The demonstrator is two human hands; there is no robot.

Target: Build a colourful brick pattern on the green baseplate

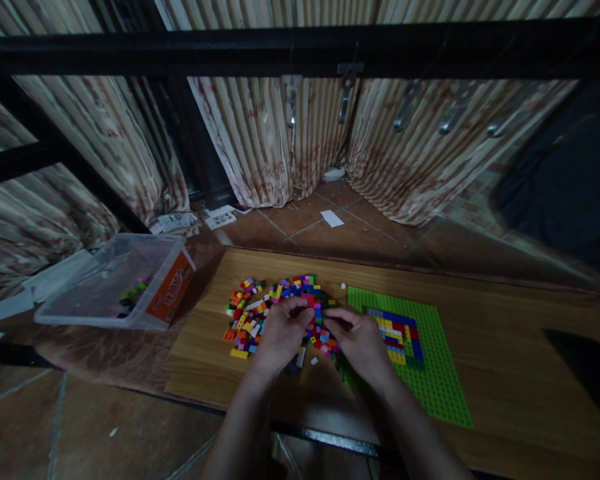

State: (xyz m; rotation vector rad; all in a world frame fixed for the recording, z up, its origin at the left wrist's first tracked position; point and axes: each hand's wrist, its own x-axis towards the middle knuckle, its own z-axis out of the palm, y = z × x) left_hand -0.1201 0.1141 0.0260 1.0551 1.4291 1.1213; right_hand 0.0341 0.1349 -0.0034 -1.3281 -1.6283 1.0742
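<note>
Over a pile of small toy building bricks [255,329], my left hand [284,330] pinches a red brick [310,302] between thumb and fingertips. My right hand [359,339] faces it from the right with bent, closed fingers; what they hold, if anything, is too small to make out. A blue brick [318,312] shows between the two hands, and I cannot tell whether either hand grips it. Partly behind my right hand and forearm lies a green studded baseplate [445,373]. On it stands a rectangular build of blue, red, yellow, white and grey bricks [397,333].
A clear plastic box [130,320] with an orange label stands left of the wooden tabletop [505,360], a few bricks inside. A dark flat object [585,367] lies at the right. Behind are curtains [280,147] and a black metal frame [260,53].
</note>
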